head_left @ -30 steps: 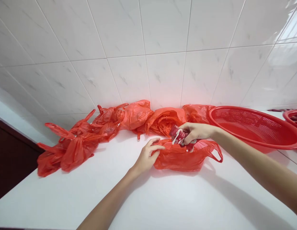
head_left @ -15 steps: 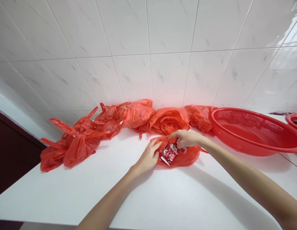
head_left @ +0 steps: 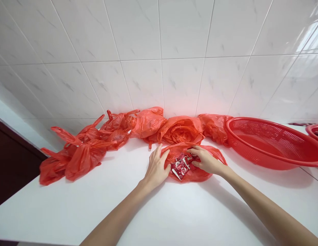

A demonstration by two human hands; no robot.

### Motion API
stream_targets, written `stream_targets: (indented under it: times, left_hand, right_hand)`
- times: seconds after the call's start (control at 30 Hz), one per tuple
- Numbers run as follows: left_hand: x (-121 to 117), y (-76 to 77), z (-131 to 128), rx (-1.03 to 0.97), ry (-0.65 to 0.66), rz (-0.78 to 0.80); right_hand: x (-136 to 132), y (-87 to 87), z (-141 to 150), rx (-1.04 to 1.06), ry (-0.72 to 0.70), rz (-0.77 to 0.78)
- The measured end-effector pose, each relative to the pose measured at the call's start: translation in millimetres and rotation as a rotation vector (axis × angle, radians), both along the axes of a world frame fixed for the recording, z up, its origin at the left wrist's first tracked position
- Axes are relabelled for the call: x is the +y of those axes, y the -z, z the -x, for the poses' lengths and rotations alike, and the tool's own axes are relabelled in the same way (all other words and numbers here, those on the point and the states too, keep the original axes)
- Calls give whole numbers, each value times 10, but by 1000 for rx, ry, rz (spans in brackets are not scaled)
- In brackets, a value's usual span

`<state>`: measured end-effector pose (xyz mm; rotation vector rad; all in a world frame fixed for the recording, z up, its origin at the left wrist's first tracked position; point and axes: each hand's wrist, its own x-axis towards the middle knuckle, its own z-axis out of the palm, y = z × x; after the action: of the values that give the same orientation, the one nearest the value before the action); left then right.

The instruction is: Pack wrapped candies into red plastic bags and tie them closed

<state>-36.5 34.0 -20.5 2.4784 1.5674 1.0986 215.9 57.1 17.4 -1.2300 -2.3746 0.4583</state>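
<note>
Red bag [head_left: 197, 176] looks flimsy, so I'd grab the rim; left hand [head_left: 156, 168]'s spread wide, right hand [head_left: 207, 162]'s half-curled near packets [head_left: 182, 168], can't tell if gripping.

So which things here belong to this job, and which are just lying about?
In use:
Open red bag, left hand at edge
Dark red packets inside, right hand at them

Lying about:
Tied red bags, left
Red bags by the wall
Large red basket
Smaller red container, right edge

Hands [head_left: 181, 164] at open red bag [head_left: 197, 176], dark-red packets [head_left: 181, 167] inside
</note>
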Motion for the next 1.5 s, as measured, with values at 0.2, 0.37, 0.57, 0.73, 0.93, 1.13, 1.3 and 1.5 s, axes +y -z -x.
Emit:
stream_targets:
  times: [0.2,0.37,0.57,0.73,0.93,1.13,1.3,1.5]
  left_hand:
    - [-218,-164,-245,-26,345,-242]
    - [-276,-50,-356,103,252,32]
    - [-167,87,-300,93,56,169]
    - [-127,86,-249,65,33,284]
    - [-126,27,-226,-19,180,258]
    - [-137,42,-237,-51,271,258]
    - [-124,45,-226,-74,268,309]
    - [-136,60,-240,-113,286,251]
  right_hand:
    - [-162,262,-130,153,-21,-28]
    - [-285,384,-182,202,31,14]
    - [-301,458,-170,188,139,46]
    - [-318,443,-137,171,137,73]
    - [-324,413,-124,218,194,75]
    - [-303,370,-170,426,251,-14]
    - [-332,354,-166,510,259,-55]
    - [-346,387,-140,472,237,-60]
